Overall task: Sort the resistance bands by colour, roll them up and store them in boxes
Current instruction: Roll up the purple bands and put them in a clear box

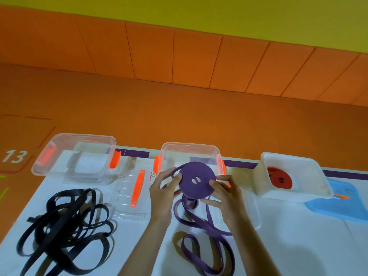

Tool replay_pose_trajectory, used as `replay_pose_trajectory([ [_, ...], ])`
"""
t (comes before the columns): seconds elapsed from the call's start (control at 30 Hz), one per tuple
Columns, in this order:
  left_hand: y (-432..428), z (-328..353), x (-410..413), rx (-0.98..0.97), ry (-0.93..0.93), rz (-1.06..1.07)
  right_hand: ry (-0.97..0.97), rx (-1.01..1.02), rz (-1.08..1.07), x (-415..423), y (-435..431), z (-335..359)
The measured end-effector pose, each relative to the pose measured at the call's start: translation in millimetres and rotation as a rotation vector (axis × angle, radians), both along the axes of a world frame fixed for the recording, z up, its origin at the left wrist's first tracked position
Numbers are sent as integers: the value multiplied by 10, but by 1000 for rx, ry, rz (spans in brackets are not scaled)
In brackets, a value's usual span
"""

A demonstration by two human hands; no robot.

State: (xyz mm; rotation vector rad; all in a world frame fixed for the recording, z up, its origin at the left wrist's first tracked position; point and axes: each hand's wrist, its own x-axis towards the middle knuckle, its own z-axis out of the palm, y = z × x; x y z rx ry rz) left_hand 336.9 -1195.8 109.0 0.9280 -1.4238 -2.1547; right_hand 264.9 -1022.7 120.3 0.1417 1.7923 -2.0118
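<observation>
Centre of frame: purple roll (197, 181) gripped by its rim, left hand (165, 188) and right hand (225, 193) both curled onto it, likely to keep the coil tight. Loose purple tail (201, 232) trailing over the tabletop (298, 246), cut off at the bottom edge. Just behind, clear box (191, 154) open, probably awaiting it. Lower left, black bands (63, 226) tangled, count unclear.

1. The purple roll (197, 181) is a flat wound disc, pinched at its edges by the left hand (165, 188) and right hand (225, 192), just in front of the open middle clear box (191, 145).
2. Its unwound tail (201, 232) trails in loops on the bench (298, 236).
3. The black bands (63, 226) lie in a tangled heap at the left, below the open left clear box (83, 136).
4. The red roll (279, 179) sits in the white box (288, 193), apparently leaning on its wall.
</observation>
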Motion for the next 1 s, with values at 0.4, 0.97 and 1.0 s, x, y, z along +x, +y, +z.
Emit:
replay_pose_trajectory([
  [0.4,-331,-441,-1091,-32,-222,138,-67,280,164,-1100,-430,-395],
  [0.97,-534,-1567,-1888,-349,-839,-90,-379,631,462,-1694,-834,-1495],
  [1.0,-539,-1612,-1897,-341,-858,-96,-369,648,463,-1705,-835,-1525],
])
